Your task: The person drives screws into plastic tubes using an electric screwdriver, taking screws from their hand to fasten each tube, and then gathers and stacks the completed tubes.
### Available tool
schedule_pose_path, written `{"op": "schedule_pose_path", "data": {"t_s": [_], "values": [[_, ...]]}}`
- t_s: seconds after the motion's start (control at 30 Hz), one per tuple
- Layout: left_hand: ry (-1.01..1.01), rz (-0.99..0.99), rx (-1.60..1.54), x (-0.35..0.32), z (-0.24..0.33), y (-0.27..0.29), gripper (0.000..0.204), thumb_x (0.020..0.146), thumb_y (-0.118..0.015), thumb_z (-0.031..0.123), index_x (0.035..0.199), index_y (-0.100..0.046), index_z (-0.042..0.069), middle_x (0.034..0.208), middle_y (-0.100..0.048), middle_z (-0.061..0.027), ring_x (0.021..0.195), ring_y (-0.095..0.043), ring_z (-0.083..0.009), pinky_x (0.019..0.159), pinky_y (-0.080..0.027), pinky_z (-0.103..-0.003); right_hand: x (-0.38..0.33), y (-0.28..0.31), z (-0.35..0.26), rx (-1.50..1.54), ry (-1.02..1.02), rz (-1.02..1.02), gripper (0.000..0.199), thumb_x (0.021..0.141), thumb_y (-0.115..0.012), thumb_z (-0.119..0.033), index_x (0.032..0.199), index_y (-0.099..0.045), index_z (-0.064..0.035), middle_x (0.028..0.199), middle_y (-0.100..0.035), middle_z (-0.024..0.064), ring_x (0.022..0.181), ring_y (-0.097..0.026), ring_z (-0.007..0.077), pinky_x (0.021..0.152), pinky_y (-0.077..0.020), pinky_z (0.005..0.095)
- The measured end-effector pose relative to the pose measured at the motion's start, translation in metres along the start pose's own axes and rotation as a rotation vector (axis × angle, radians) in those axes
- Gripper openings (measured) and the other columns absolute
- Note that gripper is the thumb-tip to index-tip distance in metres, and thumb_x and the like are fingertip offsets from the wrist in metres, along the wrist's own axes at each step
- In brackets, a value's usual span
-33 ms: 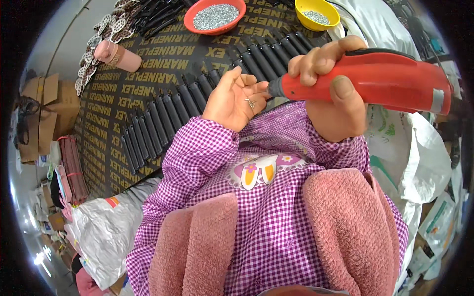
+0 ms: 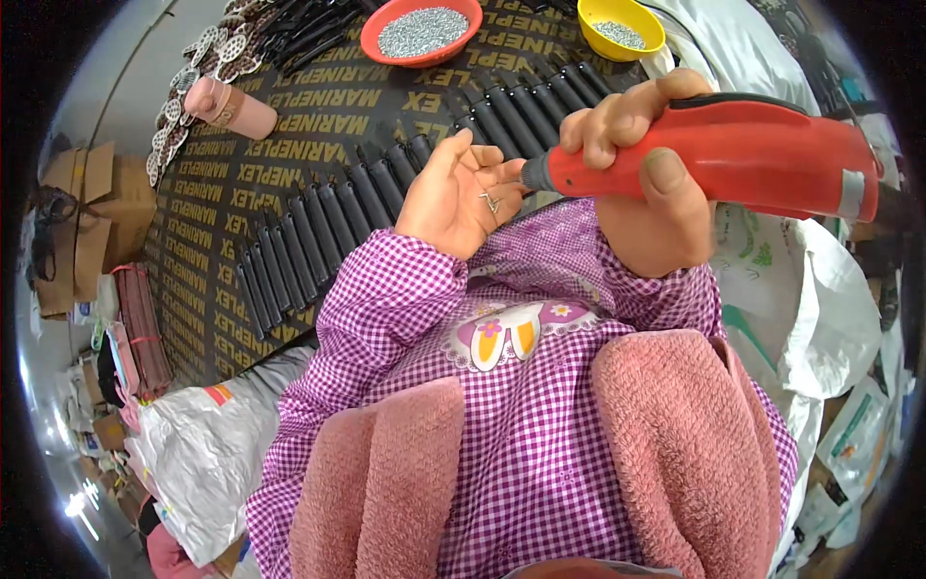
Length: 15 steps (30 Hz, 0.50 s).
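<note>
Screwdriver (image 2: 714, 154) | right hand (image 2: 646, 183) wrapped tight round it, tip at left palm | left hand (image 2: 458, 193) cupped open, screws (image 2: 490, 201) in it | black bars (image 2: 386, 193) rowed beyond, table (image 2: 241, 193), apparently awaiting screws

Red bowl (image 2: 422, 29) of small silver parts at far edge of bench (image 2: 289, 135); yellow bowl (image 2: 622, 27) beside it; pink tumbler (image 2: 230, 106) lying left; cardboard boxes (image 2: 77, 222) and white sacks (image 2: 207, 454) on floor.
</note>
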<state>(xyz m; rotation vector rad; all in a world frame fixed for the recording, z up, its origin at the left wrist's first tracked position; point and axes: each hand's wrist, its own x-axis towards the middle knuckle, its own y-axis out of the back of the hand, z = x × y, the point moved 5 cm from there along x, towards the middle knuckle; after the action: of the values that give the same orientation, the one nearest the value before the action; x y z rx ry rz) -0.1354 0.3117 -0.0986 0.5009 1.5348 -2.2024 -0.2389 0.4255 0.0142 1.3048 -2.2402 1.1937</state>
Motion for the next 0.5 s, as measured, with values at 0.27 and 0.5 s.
{"op": "schedule_pose_path", "data": {"t_s": [0.27,0.5], "values": [[-0.055,-0.003,0.146,-0.015,0.001,-0.015,0.043,0.095,-0.038,0.043,0.091,-0.056,0.005,0.096,-0.060,-0.0102,0.076,-0.055,-0.0210,0.074,-0.049,-0.035,-0.005,-0.011,0.014,-0.031,-0.115,0.024,0.051,0.082,-0.058,-0.017,0.129,-0.040,-0.0105,0.098,-0.053,0.0042,0.083,-0.053,0.0176,0.081,-0.0419,0.0425],[-0.078,-0.019,0.228,-0.022,0.002,-0.022,0.046,0.096,-0.033,0.047,0.098,-0.056,0.007,0.101,-0.058,-0.0077,0.085,-0.054,-0.0201,0.080,-0.046,-0.038,-0.002,-0.015,0.017,-0.038,-0.113,-0.008,0.052,0.081,-0.058,-0.018,0.129,-0.040,-0.0100,0.097,-0.053,0.0044,0.082,-0.054,0.0176,0.080,-0.0424,0.0415]]}}
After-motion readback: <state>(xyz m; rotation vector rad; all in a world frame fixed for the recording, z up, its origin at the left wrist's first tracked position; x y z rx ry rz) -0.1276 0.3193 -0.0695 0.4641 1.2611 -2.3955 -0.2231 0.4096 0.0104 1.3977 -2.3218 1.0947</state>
